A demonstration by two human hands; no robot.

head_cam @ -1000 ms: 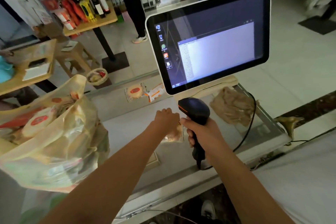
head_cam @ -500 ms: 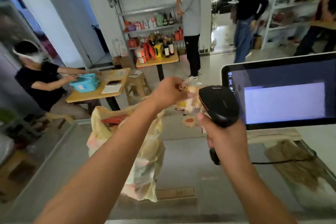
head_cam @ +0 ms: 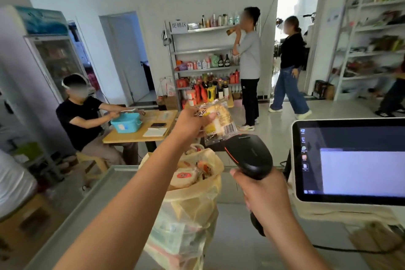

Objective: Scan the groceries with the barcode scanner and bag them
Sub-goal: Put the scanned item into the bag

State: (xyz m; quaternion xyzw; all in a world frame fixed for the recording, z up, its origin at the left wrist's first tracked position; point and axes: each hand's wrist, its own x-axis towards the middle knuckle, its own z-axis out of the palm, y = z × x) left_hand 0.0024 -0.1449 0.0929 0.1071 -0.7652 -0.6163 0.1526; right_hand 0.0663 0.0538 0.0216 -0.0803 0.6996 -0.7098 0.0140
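Holding snack packet (head_cam: 219, 121) (barcode showing) above scanner (head_cam: 249, 155).

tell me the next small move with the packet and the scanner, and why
Probably tilt the barcode scanner up a little onto the barcode label and trigger it: the left hand holds the wrapped bread packet just above its nose, the right hand grips the handle, and the open plastic bag sits below.

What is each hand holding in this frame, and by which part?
The left hand grips a clear-wrapped bread packet by its left end, barcode side facing the camera. The right hand grips the black barcode scanner by its handle.
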